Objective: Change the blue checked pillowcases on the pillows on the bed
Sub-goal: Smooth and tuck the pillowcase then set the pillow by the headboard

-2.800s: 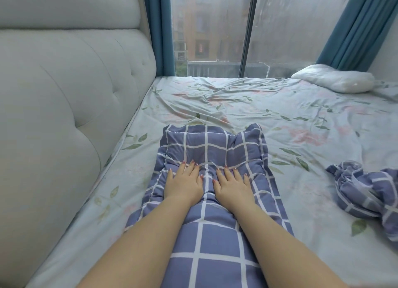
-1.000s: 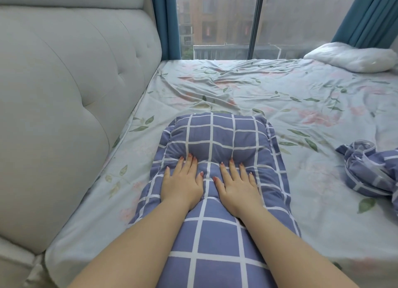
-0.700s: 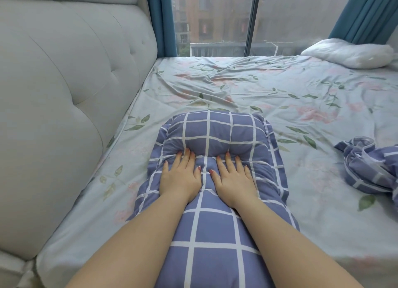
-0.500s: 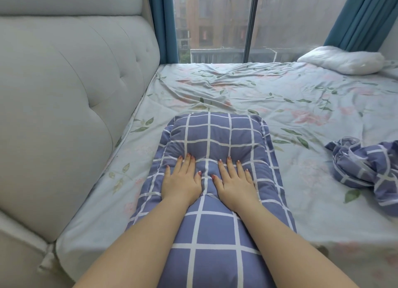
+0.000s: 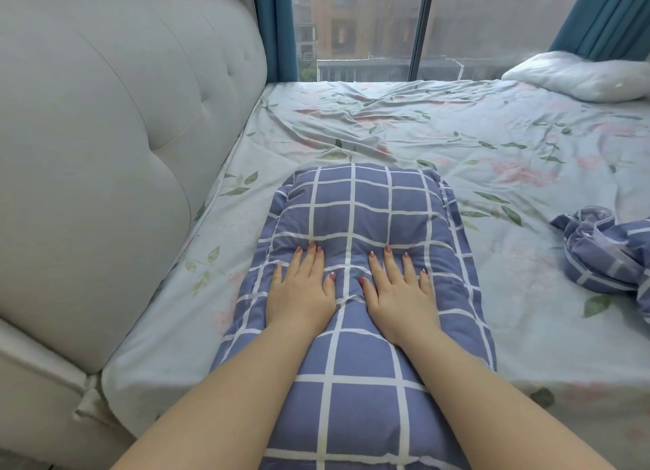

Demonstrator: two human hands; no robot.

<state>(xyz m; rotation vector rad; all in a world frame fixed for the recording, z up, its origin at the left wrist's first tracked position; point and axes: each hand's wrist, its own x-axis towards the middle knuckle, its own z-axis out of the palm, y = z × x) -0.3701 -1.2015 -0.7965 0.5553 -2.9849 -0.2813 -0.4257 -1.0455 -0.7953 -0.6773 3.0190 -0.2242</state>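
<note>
On one floral-sheeted bed (image 5: 457,146), beside a padded headboard (image 5: 116,146), lies one blue checked pillow (image 5: 358,209). One bare white pillow (image 5: 577,75) and one crumpled checked pillowcase (image 5: 605,255) lie apart. Left hand (image 5: 299,290) and right hand (image 5: 399,290) press flat on the checked pillow, fingers spread.

Bright-ish, soft, even daylight from the window (image 5: 358,26) at the far end. The glass is hazy and washed out, and the buildings behind it look soft. No hard shadows, only faint ones in the creases of the bed sheet (image 5: 387,124) and in the dent of the checked pillow (image 5: 355,205). The headboard (image 5: 105,135) on the left is evenly lit, a bit dimmer at its near low corner. The white pillow (image 5: 580,75) far right is nearly blown out, with little detail. Wide-angle bend at the edges: headboard and curtains (image 5: 278,29) lean. Centre sharp, near bottom edge slightly soft, no motion blur.
</note>
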